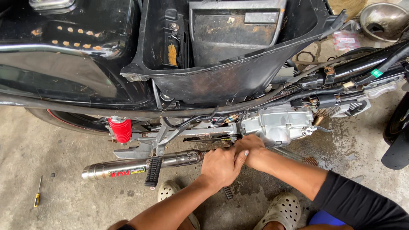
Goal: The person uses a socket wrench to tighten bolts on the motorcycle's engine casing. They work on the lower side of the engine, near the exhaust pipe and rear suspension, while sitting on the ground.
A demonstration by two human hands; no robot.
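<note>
Fingers (238,158) of left hand (220,167) curled over right hand (251,151) — both pressed low against silver engine case (279,124) (grip hidden, cannot tell) — just beside chrome exhaust pipe (128,167).

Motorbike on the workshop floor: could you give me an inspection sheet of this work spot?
Surface: grey concrete floor, stained, wet patch at right.
Job's things: silver engine case; chrome exhaust pipe below it.
Clutter: yellow-handled screwdriver on the floor; metal bowl top right.
Hands: left hand and right hand overlap under the engine; what they grip is hidden.
Cables: black hoses along the frame.
Surroundings: red shock spring, open black seat compartment, pale clogs.
</note>
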